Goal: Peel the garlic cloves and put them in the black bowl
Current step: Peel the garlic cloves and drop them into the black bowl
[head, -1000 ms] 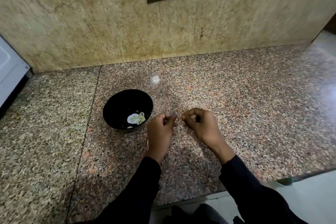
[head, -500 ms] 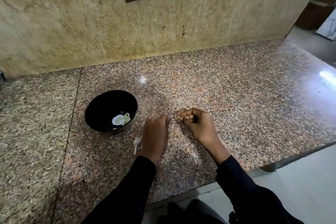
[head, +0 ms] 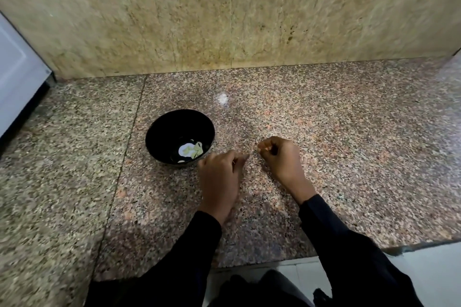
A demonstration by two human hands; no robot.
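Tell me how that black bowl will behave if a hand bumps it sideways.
The black bowl looks small and nearly empty, holding only a few pale pieces, so it is probably light. On the polished granite counter it would likely slide rather than tip, since it sits low and wide. The left hand is close beside it.

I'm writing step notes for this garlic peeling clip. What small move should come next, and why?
Probably carry the right hand left over the black bowl and let go. Its fingers are curled round something small and pale, seemingly a clove, though blur hides whether skin remains. The left hand is apart from it, and pale pieces already lie in the bowl.
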